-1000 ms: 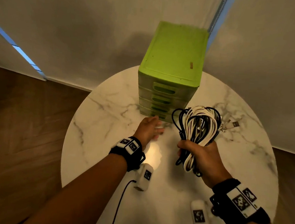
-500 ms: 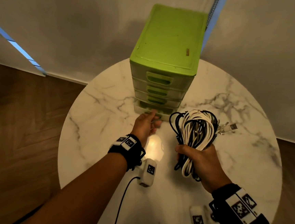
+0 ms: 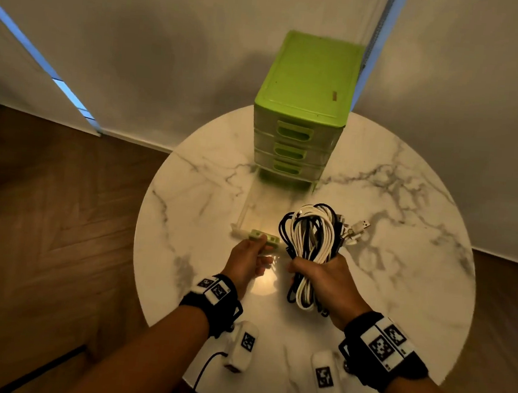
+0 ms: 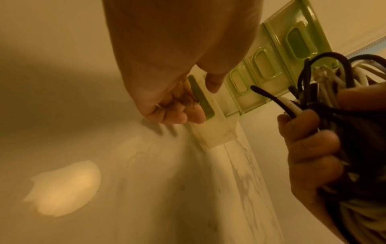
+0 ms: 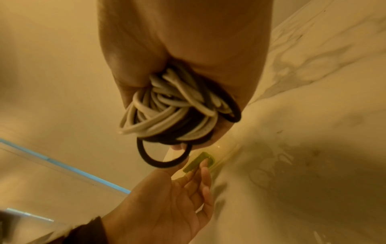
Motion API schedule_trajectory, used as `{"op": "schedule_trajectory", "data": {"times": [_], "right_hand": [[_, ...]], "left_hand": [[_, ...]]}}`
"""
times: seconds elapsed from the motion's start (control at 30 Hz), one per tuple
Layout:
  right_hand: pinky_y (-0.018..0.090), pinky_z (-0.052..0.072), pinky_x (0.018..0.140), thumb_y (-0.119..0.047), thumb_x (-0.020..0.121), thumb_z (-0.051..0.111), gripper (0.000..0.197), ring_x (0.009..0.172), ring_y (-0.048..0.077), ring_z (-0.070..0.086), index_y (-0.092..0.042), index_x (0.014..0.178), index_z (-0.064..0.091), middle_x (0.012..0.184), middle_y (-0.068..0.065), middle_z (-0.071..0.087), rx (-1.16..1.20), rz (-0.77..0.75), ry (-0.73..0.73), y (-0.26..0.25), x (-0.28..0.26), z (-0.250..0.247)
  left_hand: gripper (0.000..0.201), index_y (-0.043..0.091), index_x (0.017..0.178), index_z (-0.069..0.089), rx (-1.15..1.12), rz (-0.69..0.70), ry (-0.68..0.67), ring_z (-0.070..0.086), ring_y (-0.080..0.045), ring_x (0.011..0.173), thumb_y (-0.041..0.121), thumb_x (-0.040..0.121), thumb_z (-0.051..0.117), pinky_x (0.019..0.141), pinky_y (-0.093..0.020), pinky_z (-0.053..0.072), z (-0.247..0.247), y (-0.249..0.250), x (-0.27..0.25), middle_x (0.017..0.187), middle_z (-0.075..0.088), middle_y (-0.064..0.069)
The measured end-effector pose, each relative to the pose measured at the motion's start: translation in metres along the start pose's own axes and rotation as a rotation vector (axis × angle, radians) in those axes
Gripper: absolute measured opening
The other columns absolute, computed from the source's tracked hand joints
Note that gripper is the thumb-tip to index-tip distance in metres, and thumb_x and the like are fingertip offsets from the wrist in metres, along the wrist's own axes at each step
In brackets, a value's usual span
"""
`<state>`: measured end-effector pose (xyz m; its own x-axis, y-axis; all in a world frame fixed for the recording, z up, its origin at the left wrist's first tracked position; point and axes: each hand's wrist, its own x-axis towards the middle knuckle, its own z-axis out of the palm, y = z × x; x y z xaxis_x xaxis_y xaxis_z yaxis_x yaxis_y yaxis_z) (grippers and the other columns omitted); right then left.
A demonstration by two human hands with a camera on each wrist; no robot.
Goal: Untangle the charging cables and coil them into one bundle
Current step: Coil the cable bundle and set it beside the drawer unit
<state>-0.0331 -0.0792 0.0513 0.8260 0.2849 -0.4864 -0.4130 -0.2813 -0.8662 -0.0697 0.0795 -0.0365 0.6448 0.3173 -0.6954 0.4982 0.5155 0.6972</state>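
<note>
Since half a second ago the bottom drawer (image 3: 260, 224) of the green drawer unit (image 3: 303, 106) has been drawn far out toward the person, its clear tray now reaching over the desk (image 3: 401, 271) almost to the hands; before, it sat closed in the stack with the left hand at its front.

Largest around the work is the wooden floor (image 3: 45, 224) to the left and the pale wall (image 3: 170, 47) behind, crossed by thin strips of blue light. Next comes the round white marble desk, with a bright patch of reflected light near the wrists. At its far edge stands the green drawer unit, three drawers above closed, each with a green slotted handle. The pulled-out drawer lies straight between the unit and the hands, just left of the cables.

No brand or readable writing shows; the black wristbands (image 3: 211, 298) and the small white camera pods carry only black-and-white square marker patterns.

The right hand (image 3: 325, 280) is closed in a fist round the cable bundle (image 3: 310, 241), a coil of black and white charging cables held upright above the desk, loops at the top, with several plugs sticking out to the right. The left hand (image 3: 245, 261) has its fingers (image 4: 177, 105) curled over the drawer's green handle (image 4: 201, 99), thumb on the other side, pinching it.
</note>
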Motion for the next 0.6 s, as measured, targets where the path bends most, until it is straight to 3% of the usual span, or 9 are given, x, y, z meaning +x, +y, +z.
{"op": "schedule_trajectory", "data": {"times": [0.13, 0.23, 0.33, 0.4, 0.5, 0.6], "right_hand": [[0.030, 0.053, 0.058, -0.002, 0.073, 0.077, 0.011, 0.064, 0.019, 0.067, 0.001, 0.081, 0.071, 0.070, 0.010, 0.070, -0.033, -0.003, 0.004, 0.001, -0.003, 0.007], [0.032, 0.048, 0.056, -0.009, 0.068, 0.077, 0.019, 0.058, 0.017, 0.061, 0.005, 0.073, 0.065, 0.063, 0.009, 0.064, -0.073, 0.005, 0.005, -0.002, 0.000, 0.013], [0.033, 0.047, 0.056, -0.015, 0.069, 0.077, 0.011, 0.056, 0.015, 0.060, -0.010, 0.065, 0.067, 0.060, 0.003, 0.065, -0.109, 0.014, 0.009, -0.008, 0.012, 0.023], [0.036, 0.053, 0.062, -0.020, 0.066, 0.077, 0.010, 0.064, 0.017, 0.067, -0.012, 0.068, 0.071, 0.066, 0.001, 0.071, -0.126, 0.023, 0.031, -0.012, 0.027, 0.032], [0.037, 0.056, 0.065, -0.030, 0.056, 0.077, 0.025, 0.074, 0.023, 0.071, -0.011, 0.073, 0.075, 0.071, 0.004, 0.074, -0.128, 0.075, 0.062, -0.021, 0.055, 0.048], [0.032, 0.047, 0.058, -0.032, 0.057, 0.077, 0.021, 0.070, 0.024, 0.066, -0.014, 0.062, 0.067, 0.066, 0.003, 0.068, -0.118, 0.132, 0.086, -0.029, 0.082, 0.065]], "left_hand": [[0.035, 0.001, 0.117, 0.065, -0.013, 0.015, 0.005, 0.057, -0.014, 0.061, 0.030, 0.104, 0.049, 0.055, -0.026, 0.039, -0.009, -0.006, -0.009, 0.094, 0.074, -0.008], [0.035, 0.004, 0.118, 0.066, 0.013, 0.019, -0.011, 0.060, -0.014, 0.066, 0.031, 0.104, 0.050, 0.056, -0.026, 0.041, -0.016, -0.009, -0.011, 0.105, 0.075, -0.012], [0.034, 0.005, 0.119, 0.064, 0.039, 0.000, -0.026, 0.061, -0.016, 0.070, 0.031, 0.104, 0.050, 0.055, -0.025, 0.041, -0.019, -0.007, -0.013, 0.113, 0.073, -0.014], [0.031, 0.008, 0.117, 0.065, 0.074, -0.023, -0.053, 0.062, -0.018, 0.073, 0.031, 0.104, 0.050, 0.056, -0.024, 0.040, -0.021, -0.005, -0.015, 0.108, 0.074, -0.009], [0.027, 0.008, 0.111, 0.067, 0.201, -0.038, -0.107, 0.063, -0.018, 0.071, 0.028, 0.103, 0.052, 0.053, -0.022, 0.041, -0.031, 0.003, -0.019, 0.096, 0.073, -0.009], [0.022, 0.007, 0.101, 0.068, 0.414, 0.133, -0.032, 0.058, -0.012, 0.057, 0.026, 0.100, 0.057, 0.059, -0.027, 0.045, -0.048, 0.016, -0.018, 0.084, 0.072, -0.004]]}}
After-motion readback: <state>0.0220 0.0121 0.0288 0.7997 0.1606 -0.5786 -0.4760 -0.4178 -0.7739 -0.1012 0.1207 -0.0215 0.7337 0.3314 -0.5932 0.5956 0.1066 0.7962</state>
